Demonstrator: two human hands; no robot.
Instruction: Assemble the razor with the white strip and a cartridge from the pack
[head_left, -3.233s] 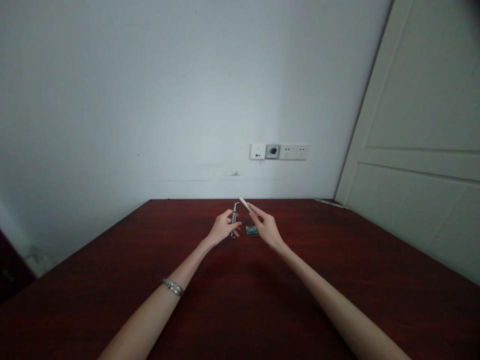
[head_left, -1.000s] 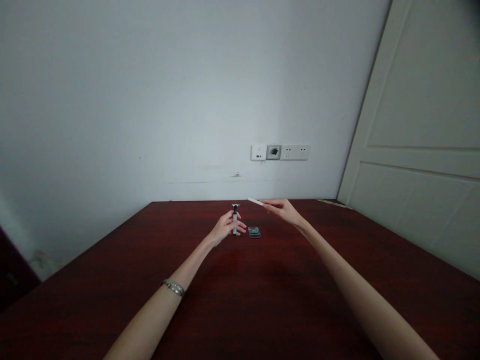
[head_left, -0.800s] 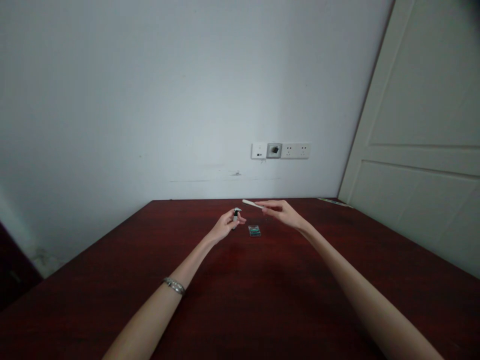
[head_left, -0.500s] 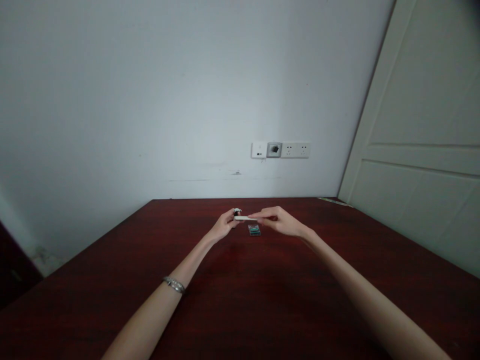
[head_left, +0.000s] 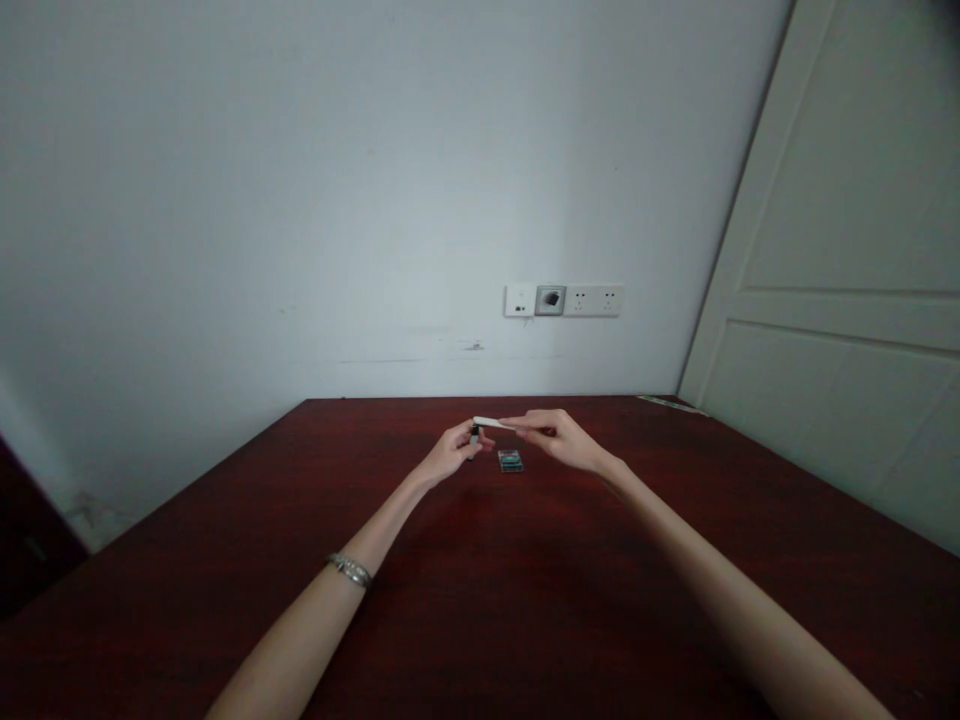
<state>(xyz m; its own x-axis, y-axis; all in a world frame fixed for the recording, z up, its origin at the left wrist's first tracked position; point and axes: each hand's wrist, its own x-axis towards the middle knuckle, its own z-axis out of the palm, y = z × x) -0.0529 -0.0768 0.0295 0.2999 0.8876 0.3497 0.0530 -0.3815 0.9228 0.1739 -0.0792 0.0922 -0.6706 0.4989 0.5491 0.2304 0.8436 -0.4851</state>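
Observation:
My left hand point(head_left: 448, 453) is closed around a small upright object point(head_left: 474, 440) with a dark top and a pale lower part; its kind is too small to make out. Between the fingertips of my right hand point(head_left: 559, 438) is a slim white stick-like piece point(head_left: 489, 422), held nearly level. Its far left end meets or overlaps the top of the object in my left hand; whether they touch I cannot tell. Just below and between both hands, a small clear case with teal contents point(head_left: 510, 461) lies on the table.
The dark red wooden table point(head_left: 480, 600) runs back to a pale wall point(head_left: 420, 200). Sockets and switches point(head_left: 564, 300) sit low on the wall. A white panelled door or board point(head_left: 847, 300) leans on the right, with a thin strip point(head_left: 673, 405) at the table's back right edge.
The white piece has risen slightly and now tilts, its left end at the top of the dark object. More of the object in my left hand shows. The case stays in place.

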